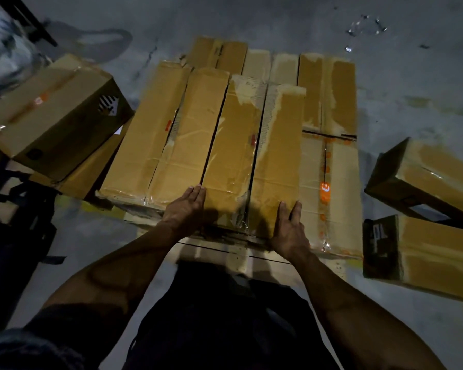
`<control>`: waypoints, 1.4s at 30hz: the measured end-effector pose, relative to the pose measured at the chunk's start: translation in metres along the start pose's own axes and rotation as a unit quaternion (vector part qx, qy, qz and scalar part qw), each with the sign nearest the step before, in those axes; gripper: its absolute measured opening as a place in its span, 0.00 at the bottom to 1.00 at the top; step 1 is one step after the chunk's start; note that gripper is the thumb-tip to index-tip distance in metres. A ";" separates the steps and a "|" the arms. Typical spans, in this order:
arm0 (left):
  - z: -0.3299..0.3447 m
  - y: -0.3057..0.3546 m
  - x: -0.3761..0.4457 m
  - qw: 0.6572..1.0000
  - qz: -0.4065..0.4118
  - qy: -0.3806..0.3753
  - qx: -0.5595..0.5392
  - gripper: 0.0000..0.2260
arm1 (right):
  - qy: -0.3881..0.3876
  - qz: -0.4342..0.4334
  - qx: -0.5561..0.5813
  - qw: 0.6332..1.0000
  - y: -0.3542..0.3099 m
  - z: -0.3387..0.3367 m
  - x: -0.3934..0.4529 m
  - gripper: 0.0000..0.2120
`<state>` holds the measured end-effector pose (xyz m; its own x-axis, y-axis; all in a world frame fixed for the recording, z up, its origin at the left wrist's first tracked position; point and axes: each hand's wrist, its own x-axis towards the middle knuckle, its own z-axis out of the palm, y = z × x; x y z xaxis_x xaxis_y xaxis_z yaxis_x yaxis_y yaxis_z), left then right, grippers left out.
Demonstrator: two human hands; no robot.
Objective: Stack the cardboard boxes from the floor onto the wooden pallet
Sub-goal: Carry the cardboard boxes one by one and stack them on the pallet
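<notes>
Both hands flat, fingers straight: left hand [187, 206] and right hand [289, 231] press the near end of the top cardboard box [251, 156] stacked on the wooden pallet [265, 259]. Two more boxes [439, 217] probably sit on the floor at right.

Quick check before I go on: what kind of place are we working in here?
Probably a warehouse or storeroom: bare concrete floor, taped cardboard boxes laid in rows on a wooden pallet, and more boxes waiting on the floor.

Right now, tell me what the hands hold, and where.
Nothing is gripped: left hand and right hand press flat on the near end of the top cardboard box.
</notes>
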<state>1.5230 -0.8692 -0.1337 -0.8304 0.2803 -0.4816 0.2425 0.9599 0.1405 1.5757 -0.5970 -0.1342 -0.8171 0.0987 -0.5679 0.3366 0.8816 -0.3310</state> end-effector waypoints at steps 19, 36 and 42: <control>0.011 -0.006 0.001 0.999 0.001 0.034 0.018 0.36 | 0.001 0.005 -0.029 1.000 0.001 -0.001 0.017 0.58; 0.003 0.042 -0.021 0.997 -0.080 -0.011 0.002 0.29 | -0.017 -0.058 0.062 0.996 0.030 -0.003 -0.025 0.38; 0.005 0.116 -0.050 0.997 -0.073 -0.021 0.031 0.23 | 0.030 -0.067 0.106 0.992 0.088 -0.002 -0.091 0.23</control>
<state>1.5954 -0.7719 -0.0977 -0.8373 0.1359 -0.5297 0.1522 0.9883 0.0130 1.6791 -0.5274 -0.1103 -0.8855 0.0194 -0.4643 0.3079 0.7728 -0.5550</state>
